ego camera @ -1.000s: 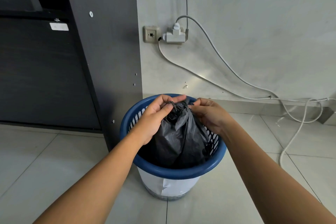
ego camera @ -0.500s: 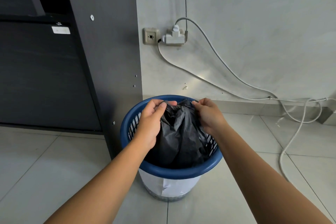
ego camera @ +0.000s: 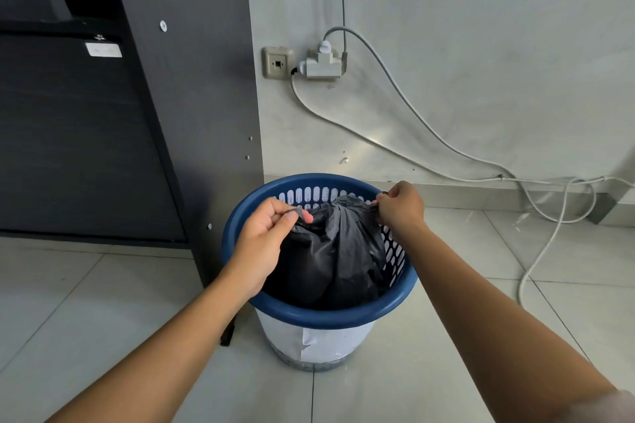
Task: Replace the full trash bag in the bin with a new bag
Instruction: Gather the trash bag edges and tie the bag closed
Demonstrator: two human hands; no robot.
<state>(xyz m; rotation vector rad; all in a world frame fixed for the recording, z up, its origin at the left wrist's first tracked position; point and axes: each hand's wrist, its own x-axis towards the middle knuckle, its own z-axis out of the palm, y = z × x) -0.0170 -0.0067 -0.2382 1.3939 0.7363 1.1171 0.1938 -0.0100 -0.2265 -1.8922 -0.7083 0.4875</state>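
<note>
A blue-rimmed bin (ego camera: 319,314) with perforated walls stands on the tiled floor beside a dark cabinet. Inside it sits a full black trash bag (ego camera: 335,251), gathered at its top. My left hand (ego camera: 264,244) pinches one end of the bag's top at the left. On the right side my right hand (ego camera: 400,204) grips the other end, near the bin's far right rim. The two ends are pulled apart sideways over the bag. The lower part of the bag is hidden in the bin.
A dark cabinet (ego camera: 137,113) stands close on the left of the bin. A wall socket with an adapter (ego camera: 323,63) is on the wall behind, and white cables (ego camera: 549,227) trail along the floor at the right. A small black object (ego camera: 227,333) lies by the bin's foot.
My hands were close together at the bag's gathered top; they have moved apart, left hand to the left and right hand to the right, drawing the bag's ends sideways.
</note>
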